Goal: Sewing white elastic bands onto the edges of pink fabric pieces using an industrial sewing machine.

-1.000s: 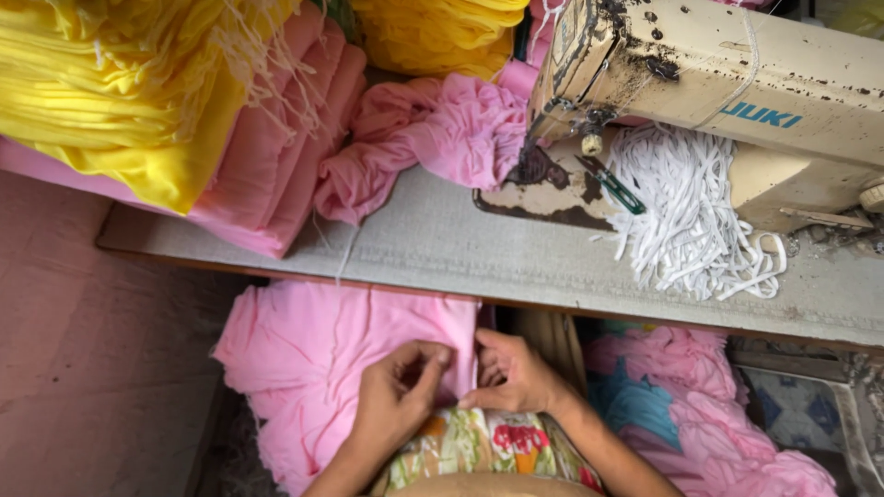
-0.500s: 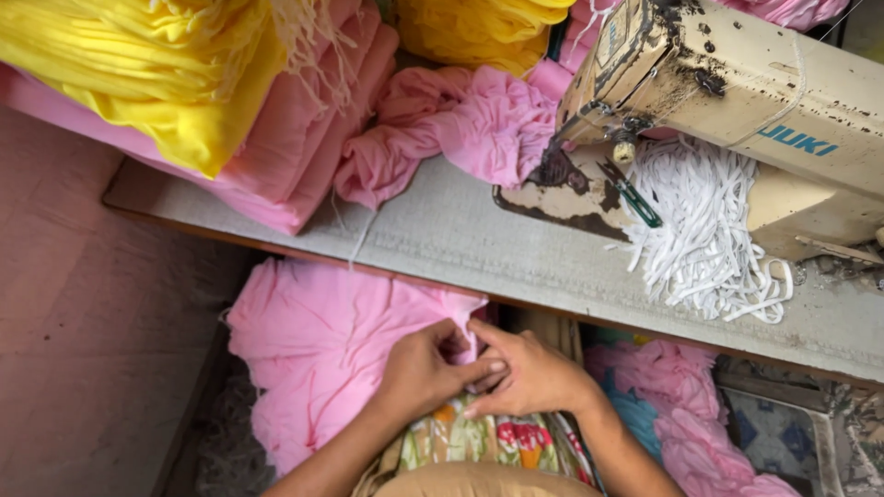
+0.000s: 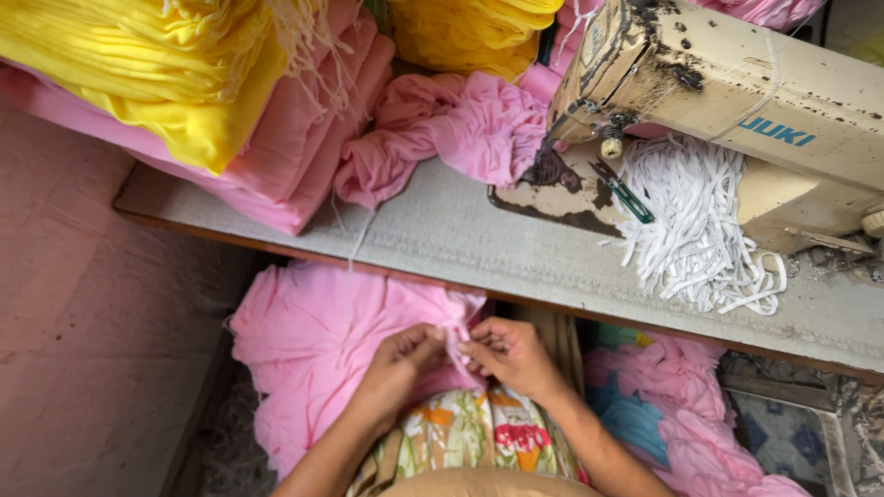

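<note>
A pink cloth (image 3: 322,340) lies bunched in my lap, below the front edge of the sewing table (image 3: 460,239). My left hand (image 3: 403,354) and my right hand (image 3: 506,354) meet at its right edge, and both pinch a small fold of the pink cloth between fingertips. My forearms come up from the bottom of the view over flowered clothing.
A worn cream sewing machine (image 3: 727,101) stands at the table's right, with a heap of white elastic bands (image 3: 695,225) and green snips (image 3: 626,193) beside it. Folded pink and yellow fabric (image 3: 184,92) is stacked at the left. More pink cloth (image 3: 681,405) lies lower right.
My hands have drawn together at the cloth's edge, from lying flatter on it to pinching a fold. The view has shifted slightly.
</note>
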